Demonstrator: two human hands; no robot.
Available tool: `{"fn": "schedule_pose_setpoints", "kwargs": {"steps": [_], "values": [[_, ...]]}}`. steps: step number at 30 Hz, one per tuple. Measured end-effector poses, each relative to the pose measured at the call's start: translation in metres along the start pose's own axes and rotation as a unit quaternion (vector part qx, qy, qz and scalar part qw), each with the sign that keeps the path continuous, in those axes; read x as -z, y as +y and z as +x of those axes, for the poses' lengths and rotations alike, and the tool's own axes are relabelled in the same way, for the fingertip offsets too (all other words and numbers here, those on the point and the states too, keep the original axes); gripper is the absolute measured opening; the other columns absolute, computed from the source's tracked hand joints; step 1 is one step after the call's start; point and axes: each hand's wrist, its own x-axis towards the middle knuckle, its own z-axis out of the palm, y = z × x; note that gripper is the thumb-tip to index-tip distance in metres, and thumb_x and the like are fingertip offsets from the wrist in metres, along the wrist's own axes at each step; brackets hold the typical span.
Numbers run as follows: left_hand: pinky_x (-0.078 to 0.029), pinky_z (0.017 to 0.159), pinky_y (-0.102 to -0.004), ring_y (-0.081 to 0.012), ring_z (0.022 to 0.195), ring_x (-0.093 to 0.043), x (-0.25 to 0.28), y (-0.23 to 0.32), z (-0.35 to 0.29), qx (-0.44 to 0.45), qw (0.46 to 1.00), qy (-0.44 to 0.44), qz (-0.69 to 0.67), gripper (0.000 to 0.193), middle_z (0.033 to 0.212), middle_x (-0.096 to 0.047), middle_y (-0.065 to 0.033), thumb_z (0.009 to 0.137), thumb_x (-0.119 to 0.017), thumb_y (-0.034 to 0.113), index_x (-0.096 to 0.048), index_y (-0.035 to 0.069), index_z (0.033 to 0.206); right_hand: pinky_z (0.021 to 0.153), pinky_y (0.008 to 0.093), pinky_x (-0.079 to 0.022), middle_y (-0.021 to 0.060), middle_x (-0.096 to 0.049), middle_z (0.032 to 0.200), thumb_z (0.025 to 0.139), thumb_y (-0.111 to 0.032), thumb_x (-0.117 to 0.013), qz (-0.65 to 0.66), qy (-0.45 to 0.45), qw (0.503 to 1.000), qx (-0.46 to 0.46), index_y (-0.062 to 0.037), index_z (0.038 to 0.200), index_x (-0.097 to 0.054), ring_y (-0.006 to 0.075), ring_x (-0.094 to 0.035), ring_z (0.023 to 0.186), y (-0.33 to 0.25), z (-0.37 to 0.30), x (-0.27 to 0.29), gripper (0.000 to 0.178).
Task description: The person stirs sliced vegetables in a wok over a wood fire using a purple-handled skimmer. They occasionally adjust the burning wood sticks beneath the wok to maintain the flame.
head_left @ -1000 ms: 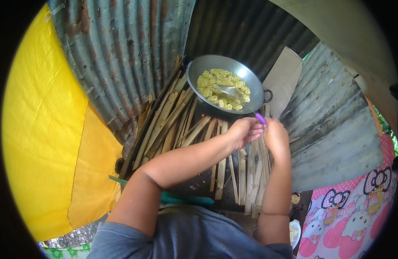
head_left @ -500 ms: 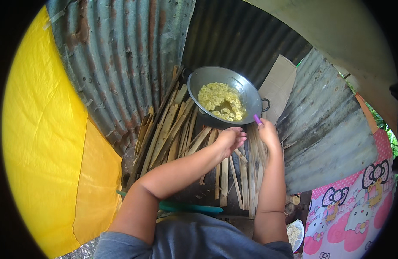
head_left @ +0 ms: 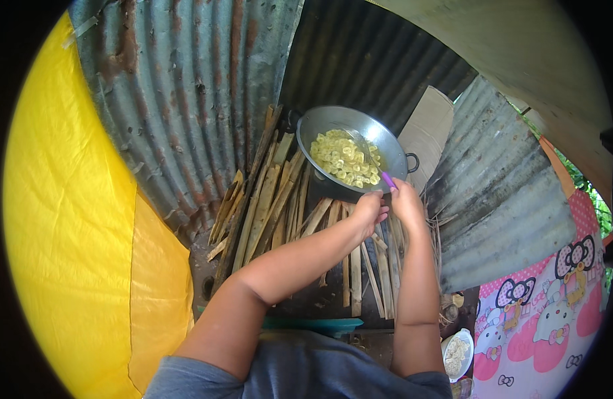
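A wide metal wok point(head_left: 309, 130) holds many pale yellow, round slices point(head_left: 343, 156), which look like banana slices, in shiny liquid. My right hand point(head_left: 406, 198) is closed round the purple handle of a metal cooking utensil point(head_left: 389, 179) at the wok's near right rim. The utensil's thin shaft reaches in among the slices, and its head is hidden. Just left of it, my left hand point(head_left: 371, 207) is beside the near rim, its fingers loosely bent and apart. I see nothing in that hand.
Long split wood pieces point(head_left: 270, 199) lie below and left of the wok. Corrugated metal sheets point(head_left: 166, 100) stand around it, with cardboard point(head_left: 426, 133) behind its right handle. Yellow cloth point(head_left: 73, 219) hangs at left, a pink printed sheet point(head_left: 532, 332) at right. A white bowl point(head_left: 469, 340) holds pale pieces.
The utensil has swung inward over the wok, its shaft now showing among the slices, which are bunched together. My right hand has moved slightly left, closer to my left hand.
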Motion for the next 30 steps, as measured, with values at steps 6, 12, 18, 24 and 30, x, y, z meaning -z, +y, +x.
{"fn": "schedule_pose_setpoints", "kwargs": {"steps": [6, 12, 18, 24, 30], "values": [[-0.045, 0.079, -0.0351, -0.0213, 0.088, -0.056, 0.001, -0.008, -0.012, 0.044, 0.995, -0.062, -0.062, 0.033, 0.103, -0.057, -0.0099, 0.098, -0.037, 0.033, -0.047, 0.006, 0.114, 0.076, 0.0432, -0.049, 0.0164, -0.061, 0.099, 0.088, -0.013, -0.052, -0.157, -0.044, 0.982, -0.099, -0.0074, 0.113, -0.061, 0.0358, -0.061, 0.088, -0.044, -0.044, 0.051, 0.028], [-0.044, 0.077, -0.0353, -0.0210, 0.087, -0.056, -0.001, -0.022, -0.017, 0.059, 0.994, -0.070, -0.066, 0.033, 0.094, -0.057, -0.0085, 0.098, -0.034, 0.034, -0.048, 0.006, 0.110, 0.070, 0.0458, -0.050, 0.0143, -0.059, 0.094, 0.086, -0.011, -0.052, -0.140, 0.011, 0.990, -0.034, -0.0088, 0.114, -0.061, 0.0352, -0.062, 0.079, -0.048, -0.057, 0.034, 0.029], [-0.047, 0.079, -0.0359, -0.0236, 0.087, -0.057, -0.004, -0.028, -0.002, 0.046, 0.995, -0.041, -0.084, 0.037, 0.100, -0.058, -0.0134, 0.099, -0.031, 0.032, -0.045, 0.003, 0.117, 0.075, 0.0439, -0.048, 0.0162, -0.060, 0.099, 0.087, -0.011, -0.051, -0.139, -0.027, 0.988, -0.063, -0.0075, 0.113, -0.062, 0.0354, -0.061, 0.087, -0.039, -0.074, 0.057, 0.028], [-0.047, 0.080, -0.0366, -0.0246, 0.089, -0.058, -0.006, -0.040, 0.003, 0.041, 0.994, -0.003, -0.105, 0.034, 0.100, -0.059, -0.0158, 0.099, -0.030, 0.031, -0.045, 0.003, 0.112, 0.076, 0.0438, -0.048, 0.0197, -0.060, 0.100, 0.089, -0.012, -0.050, -0.097, 0.005, 0.993, -0.064, -0.0035, 0.114, -0.060, 0.0376, -0.060, 0.088, -0.016, -0.061, 0.033, 0.028], [-0.047, 0.081, -0.0372, -0.0251, 0.088, -0.059, -0.001, -0.040, 0.004, 0.027, 0.991, 0.017, -0.132, 0.033, 0.100, -0.059, -0.0157, 0.099, -0.029, 0.030, -0.045, 0.003, 0.110, 0.080, 0.0434, -0.046, 0.0215, -0.061, 0.099, 0.088, -0.010, -0.051, 0.024, -0.005, 0.999, 0.029, -0.0002, 0.112, -0.061, 0.0391, -0.058, 0.090, 0.005, -0.066, 0.028, 0.027]]}}
